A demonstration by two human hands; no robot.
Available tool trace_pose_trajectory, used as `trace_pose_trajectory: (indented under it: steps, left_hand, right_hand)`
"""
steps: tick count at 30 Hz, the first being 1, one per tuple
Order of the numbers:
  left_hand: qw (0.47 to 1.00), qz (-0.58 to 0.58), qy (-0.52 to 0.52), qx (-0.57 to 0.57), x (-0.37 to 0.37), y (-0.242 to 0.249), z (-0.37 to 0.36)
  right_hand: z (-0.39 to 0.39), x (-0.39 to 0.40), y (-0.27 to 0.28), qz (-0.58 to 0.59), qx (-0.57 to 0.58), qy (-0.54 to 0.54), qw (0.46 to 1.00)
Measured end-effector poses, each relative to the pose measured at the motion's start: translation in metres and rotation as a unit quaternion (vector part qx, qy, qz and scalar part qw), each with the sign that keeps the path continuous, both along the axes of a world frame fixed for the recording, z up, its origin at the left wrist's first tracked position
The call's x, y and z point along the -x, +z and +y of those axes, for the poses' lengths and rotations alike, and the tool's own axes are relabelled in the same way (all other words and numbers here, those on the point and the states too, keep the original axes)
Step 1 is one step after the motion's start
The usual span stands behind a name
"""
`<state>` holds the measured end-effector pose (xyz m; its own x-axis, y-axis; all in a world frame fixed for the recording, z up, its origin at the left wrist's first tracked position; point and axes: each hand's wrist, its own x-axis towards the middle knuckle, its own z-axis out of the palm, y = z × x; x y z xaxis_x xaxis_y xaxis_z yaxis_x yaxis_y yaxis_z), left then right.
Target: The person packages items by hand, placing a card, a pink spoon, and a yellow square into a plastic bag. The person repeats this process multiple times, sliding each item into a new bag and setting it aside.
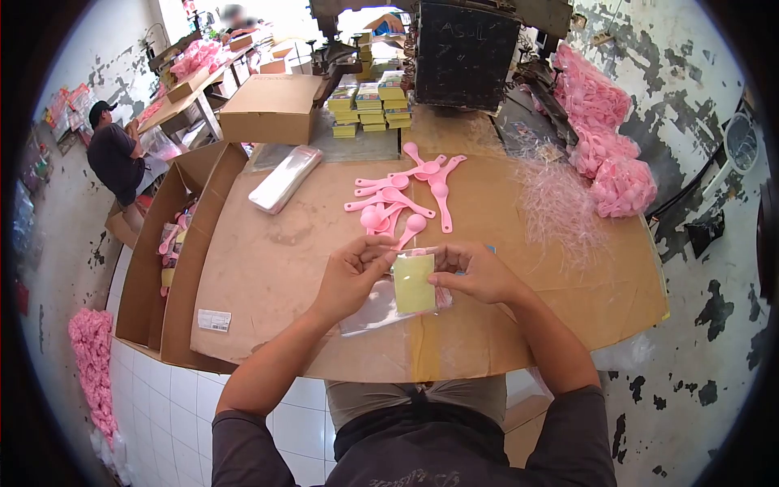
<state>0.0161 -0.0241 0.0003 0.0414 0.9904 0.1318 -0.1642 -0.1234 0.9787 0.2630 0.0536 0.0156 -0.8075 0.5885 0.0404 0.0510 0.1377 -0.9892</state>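
A pale yellow card [415,286] is held upright between my two hands, in or against a clear plastic bag [375,314]. My left hand [357,274] pinches the bag's upper left edge between thumb and fingers. On the other side, my right hand [477,274] has its thumb on the card's right edge, its fingers behind. A small blue edge shows behind the right hand; the rest of it is hidden. Just beyond my hands lies a loose pile of pink plastic measuring spoons [391,197]. Left of the pile rests a stack of clear plastic bags [284,180].
An open cardboard box [182,268] with packed spoons stands left of the cardboard-covered table [268,268]. Card stacks [370,105] and a dark machine [466,53] are at the back. Bagged pink spoons [621,185] and plastic strands [560,203] lie right. A person [116,154] works far left.
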Motion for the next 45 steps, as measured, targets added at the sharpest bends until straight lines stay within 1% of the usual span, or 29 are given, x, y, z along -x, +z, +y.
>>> trace_pose_trajectory:
  steps: [2, 5, 6, 8, 9, 11, 12, 13, 14, 16, 18, 19, 20, 21, 22, 23, 24, 27, 28, 29, 30, 31, 32, 34, 36, 39, 42, 44, 45]
  left_hand:
    - [1.0, -0.023, 0.004, -0.014, -0.004, 0.012, -0.005]
    - [0.993, 0.103, -0.062, 0.014, 0.006, 0.011, -0.008]
    - [0.992, 0.11, -0.06, 0.033, 0.01, 0.014, -0.012]
    - [0.988, 0.122, -0.055, 0.073, 0.024, 0.024, -0.027]
    - [0.991, 0.115, -0.025, 0.06, 0.034, 0.027, -0.035]
    - [0.988, 0.09, 0.121, 0.022, 0.065, 0.027, -0.054]
    - [0.971, 0.023, 0.235, -0.042, 0.08, 0.023, -0.059]
    - [0.951, -0.042, 0.292, -0.098, 0.11, 0.007, -0.061]
    - [0.909, -0.138, 0.373, -0.122, 0.122, 0.015, -0.065]
    - [0.864, -0.259, 0.401, -0.157, 0.118, 0.034, -0.069]
    - [0.907, -0.172, 0.366, -0.117, 0.11, 0.022, -0.062]
    - [0.925, -0.128, 0.346, -0.096, 0.102, 0.016, -0.058]
    - [0.954, -0.007, 0.293, -0.064, 0.094, 0.015, -0.053]
    - [0.965, 0.114, 0.234, -0.03, 0.082, 0.015, -0.047]
    - [0.962, 0.212, 0.169, -0.036, 0.066, 0.02, -0.04]
    - [0.945, 0.307, 0.102, -0.042, 0.048, 0.027, -0.033]
    - [0.932, 0.354, 0.055, -0.051, 0.031, 0.032, -0.025]
    - [0.864, 0.495, -0.02, -0.089, 0.008, 0.018, 0.001]
    - [0.835, 0.538, -0.042, -0.106, 0.002, 0.015, 0.008]
    - [0.831, 0.545, -0.032, -0.106, -0.003, 0.014, 0.012]
    - [0.842, 0.53, -0.047, -0.084, -0.002, 0.012, 0.017]
    - [0.853, 0.515, -0.061, -0.06, 0.0, 0.011, 0.023]
    - [0.862, 0.5, -0.074, -0.035, 0.003, 0.009, 0.027]
    - [0.911, 0.406, -0.07, 0.002, 0.008, 0.003, 0.029]
    - [0.945, 0.321, -0.061, 0.031, 0.014, -0.005, 0.031]
    - [0.977, 0.199, -0.057, 0.056, 0.021, -0.014, 0.033]
    - [0.993, 0.058, -0.072, 0.067, 0.026, -0.008, 0.033]
    - [0.992, -0.037, -0.086, 0.083, 0.027, -0.003, 0.033]
    - [0.991, -0.029, -0.087, 0.093, 0.025, 0.003, 0.03]
  right_hand:
    - [0.0, 0.0, 0.0, 0.008, 0.005, -0.011, 1.0]
    - [-0.002, 0.0, 0.006, 0.04, -0.013, -0.014, 0.999]
    - [-0.003, -0.001, 0.008, 0.054, -0.023, -0.014, 0.998]
    - [0.0, -0.009, 0.018, 0.002, -0.08, -0.06, 0.995]
    - [0.004, -0.015, 0.022, -0.024, -0.108, -0.083, 0.99]
    - [0.016, -0.03, 0.028, -0.098, -0.199, -0.114, 0.968]
    - [0.02, -0.038, 0.029, -0.133, -0.242, -0.13, 0.952]
    - [0.022, -0.043, 0.025, -0.141, -0.261, -0.15, 0.943]
    - [0.026, -0.047, 0.018, -0.149, -0.279, -0.168, 0.934]
    - [0.033, -0.053, 0.004, -0.165, -0.315, -0.19, 0.915]
    - [0.039, -0.057, -0.006, -0.183, -0.354, -0.196, 0.896]
    - [0.04, -0.061, -0.008, -0.206, -0.386, -0.182, 0.88]
    - [0.041, -0.066, -0.009, -0.229, -0.418, -0.169, 0.863]
    - [0.042, -0.068, -0.01, -0.252, -0.449, -0.157, 0.843]
    - [0.043, -0.07, -0.011, -0.246, -0.43, -0.153, 0.855]
    - [0.046, -0.071, -0.013, -0.24, -0.411, -0.149, 0.867]
    - [0.049, -0.072, -0.014, -0.234, -0.393, -0.145, 0.877]
    - [0.05, -0.065, -0.014, -0.203, -0.291, -0.185, 0.916]
    - [0.051, -0.065, -0.015, -0.19, -0.308, -0.189, 0.913]
    - [0.05, -0.065, -0.016, -0.177, -0.325, -0.191, 0.909]
    - [0.049, -0.063, -0.016, -0.164, -0.34, -0.194, 0.906]
    - [0.047, -0.062, -0.014, -0.135, -0.301, -0.203, 0.922]
    - [0.044, -0.06, -0.012, -0.106, -0.261, -0.21, 0.936]
    - [0.036, -0.051, -0.006, -0.03, -0.163, -0.218, 0.962]
    - [0.025, -0.04, -0.006, 0.064, -0.048, -0.221, 0.972]
    - [0.016, -0.031, -0.013, -0.002, -0.139, -0.173, 0.975]
    - [0.016, -0.029, -0.015, -0.089, -0.328, -0.124, 0.932]
    - [0.016, -0.025, -0.015, -0.066, -0.349, -0.147, 0.923]
    - [0.017, -0.024, -0.014, -0.055, -0.359, -0.16, 0.918]
